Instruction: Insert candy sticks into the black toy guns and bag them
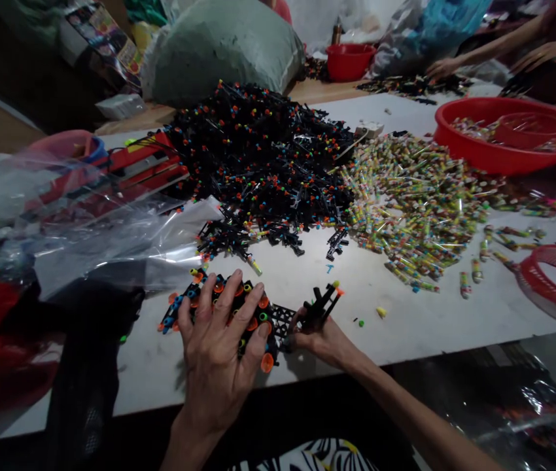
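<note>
My left hand [224,337] lies with fingers spread over a row of small black toy guns [269,340] tipped with orange, blue, green and yellow. Just to the right, my right hand [324,340] is closed on a black toy gun [320,307], its orange and yellow tips pointing up and right. A black lattice-like part [282,317] shows between the two hands; how it joins the guns I cannot tell. Beyond them rises a large heap of black toy guns [263,157] with bright tips.
Small candy-like tubes [415,203] are piled at the right, near a red basin [508,160] and a red basket [543,275]. Clear plastic bags [125,242] cover the left side. Behind the heap sits a big grey-green sack [224,49]. Another person's hand [442,67] reaches in far right.
</note>
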A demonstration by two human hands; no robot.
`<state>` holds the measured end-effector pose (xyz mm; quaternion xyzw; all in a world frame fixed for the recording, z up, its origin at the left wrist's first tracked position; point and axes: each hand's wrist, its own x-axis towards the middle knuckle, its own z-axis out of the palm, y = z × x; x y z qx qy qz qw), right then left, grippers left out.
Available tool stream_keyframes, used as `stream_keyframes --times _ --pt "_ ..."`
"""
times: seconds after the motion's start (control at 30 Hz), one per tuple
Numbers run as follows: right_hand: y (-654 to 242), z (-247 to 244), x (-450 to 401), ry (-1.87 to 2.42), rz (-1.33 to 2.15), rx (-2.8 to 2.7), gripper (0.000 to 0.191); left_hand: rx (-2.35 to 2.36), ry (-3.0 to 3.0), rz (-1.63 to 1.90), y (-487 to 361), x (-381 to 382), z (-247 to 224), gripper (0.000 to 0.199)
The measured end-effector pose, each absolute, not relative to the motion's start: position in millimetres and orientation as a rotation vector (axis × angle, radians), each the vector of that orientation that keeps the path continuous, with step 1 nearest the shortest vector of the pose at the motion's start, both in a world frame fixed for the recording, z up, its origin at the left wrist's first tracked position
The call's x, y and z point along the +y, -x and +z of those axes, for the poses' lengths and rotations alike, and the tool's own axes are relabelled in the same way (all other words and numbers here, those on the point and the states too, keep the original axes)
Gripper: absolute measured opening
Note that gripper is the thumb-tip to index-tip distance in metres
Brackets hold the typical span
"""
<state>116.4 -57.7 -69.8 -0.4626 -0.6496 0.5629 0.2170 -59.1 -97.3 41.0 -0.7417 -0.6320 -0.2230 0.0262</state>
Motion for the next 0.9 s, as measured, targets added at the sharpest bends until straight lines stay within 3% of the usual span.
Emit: stream_keyframes --times 0.17,0.37,0.53,0.57,0.63,0.67,0.77,0.9 --pt "-118.0 -53.9 -64.9 1.197 1.451 -2.073 0.004 -1.963 2.294 -0.701 58.1 -98.0 41.1 0.044" --pt "-113.4 -35.1 -74.7 1.231 1.087 -2.549 0.019 -1.968 2.3 -0.673 57.9 -97.0 41.7 0.043" --pt "-97.3 -12.5 7.8 0.802 1.539 -2.893 0.009 -1.937 2.293 -0.67 59.8 -95.7 41.5 0.043" --pt "-86.9 -7.8 31.6 0.877 1.426 -2.882 0.013 -1.929 2.29 -0.664 60.1 -95.3 41.6 0.043" --pt "-58.8 -1.7 74.1 1.339 0.722 -2.76 0.023 -1.926 2.288 -0.631 60.9 -94.5 42.1 0.042" --pt "-43.2 -0.9 90.4 1.409 0.602 -2.719 0.029 -1.925 2.286 -0.614 61.4 -94.2 42.4 0.042" --pt "-8.8 -6.9 114.2 1.453 0.491 -2.693 0.038 -1.899 2.29 -0.567 63.0 -93.7 43.1 0.044" --pt "-26.7 -22.2 101.7 1.514 0.509 -2.66 0.027 -1.876 2.3 -0.563 63.1 -94.9 42.3 0.045"
